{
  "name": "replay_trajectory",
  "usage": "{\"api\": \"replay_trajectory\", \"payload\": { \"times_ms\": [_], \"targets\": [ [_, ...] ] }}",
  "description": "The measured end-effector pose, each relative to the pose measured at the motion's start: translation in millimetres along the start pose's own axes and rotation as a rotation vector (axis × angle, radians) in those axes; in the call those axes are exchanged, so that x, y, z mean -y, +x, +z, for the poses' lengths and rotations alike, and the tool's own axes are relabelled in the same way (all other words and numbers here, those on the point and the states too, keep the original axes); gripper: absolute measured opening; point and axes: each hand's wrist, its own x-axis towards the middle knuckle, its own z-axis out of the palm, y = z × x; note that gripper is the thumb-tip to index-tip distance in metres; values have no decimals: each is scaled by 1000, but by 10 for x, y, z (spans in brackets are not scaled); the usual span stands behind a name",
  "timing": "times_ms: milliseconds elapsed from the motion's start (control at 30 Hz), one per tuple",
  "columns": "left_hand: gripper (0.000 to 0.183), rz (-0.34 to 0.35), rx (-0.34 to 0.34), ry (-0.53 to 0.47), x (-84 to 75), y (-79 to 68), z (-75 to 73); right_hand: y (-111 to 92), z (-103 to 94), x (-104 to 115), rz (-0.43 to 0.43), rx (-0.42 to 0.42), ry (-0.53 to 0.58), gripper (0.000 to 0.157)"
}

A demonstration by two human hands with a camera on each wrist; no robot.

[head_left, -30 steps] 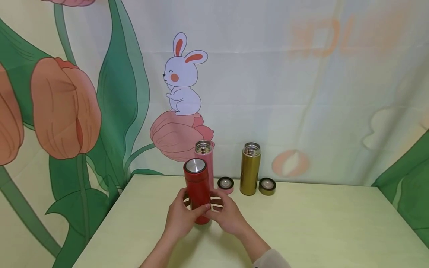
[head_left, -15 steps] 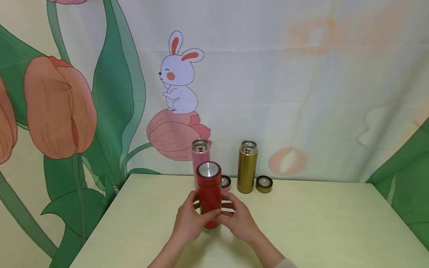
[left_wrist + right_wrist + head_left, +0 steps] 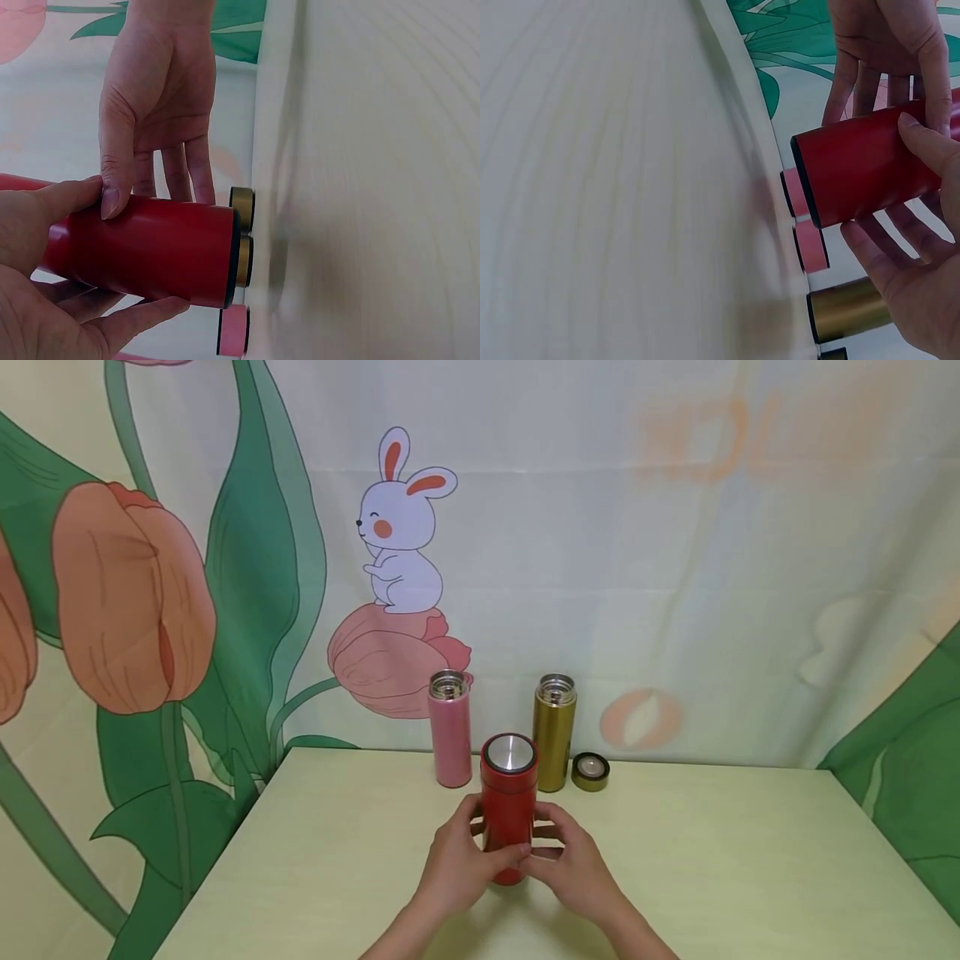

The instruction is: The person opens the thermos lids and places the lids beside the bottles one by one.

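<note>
A red thermos bottle [image 3: 510,814] with a silver-topped lid stands upright between my hands in the head view. My left hand [image 3: 456,864] grips its left side, and my right hand [image 3: 576,868] grips its right side. The thumbs meet near the front. In the left wrist view, the black base of the red thermos bottle [image 3: 165,247] is a little above the tabletop. Behind stand a lidless pink thermos bottle [image 3: 452,739] and a lidless gold thermos bottle [image 3: 557,735], the latter partly covered by the red one.
Right of the gold bottle lies its upturned gold lid [image 3: 590,773]. A pink lid [image 3: 811,246], hidden in the head view, shows in the right wrist view between pink and gold bottles. The pale tabletop [image 3: 720,860] ends at a printed cloth backdrop [image 3: 570,527].
Both hands have carried the red thermos bottle rightward and slightly nearer. It no longer covers the pink bottle; now it hides the pink lid and part of the gold bottle.
</note>
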Motion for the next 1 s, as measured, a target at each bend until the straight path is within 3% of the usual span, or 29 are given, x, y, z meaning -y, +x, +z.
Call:
{"api": "replay_trajectory", "payload": {
  "times_ms": [600, 1000],
  "targets": [
    [69, 24, 104, -3, -28, -18, 389, -222, -411, -130, 52, 32, -59, 64],
    [70, -1, 149, -22, -19, -10, 477, -251, -497, -148, 71, 67, -44, 64]
  ]
}}
